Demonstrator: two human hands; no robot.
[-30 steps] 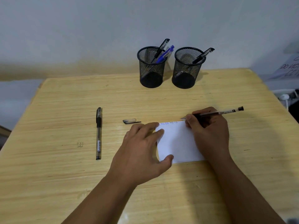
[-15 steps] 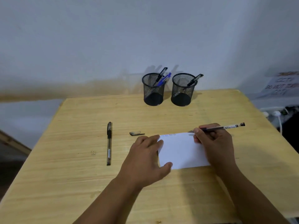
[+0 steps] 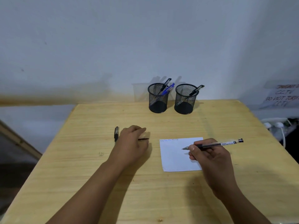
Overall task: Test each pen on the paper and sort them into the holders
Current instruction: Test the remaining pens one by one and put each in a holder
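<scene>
My right hand (image 3: 210,157) grips an uncapped black pen (image 3: 223,144), its tip just over the middle of the white paper (image 3: 176,160). Small scribbles run along the paper's top edge. My left hand (image 3: 131,143) lies left of the paper, fingers curled over the clear pen cap (image 3: 145,136), which sticks out to the right. Another black pen (image 3: 116,134) lies just left of that hand, partly hidden by it. At the table's far edge stand two black mesh holders. The left holder (image 3: 157,101) has black and blue pens; the right holder (image 3: 185,102) has one black pen.
The wooden table (image 3: 161,199) ends close to the holders, against a white wall. Off its right edge lie a power strip with plugs (image 3: 277,125) and a handwritten paper sign (image 3: 282,97). A wooden frame (image 3: 17,139) sits below the table's left side.
My left hand has left the paper and moved left onto the pen cap. My right hand has brought the pen from the paper's top edge down toward its middle. The view has pulled back.
</scene>
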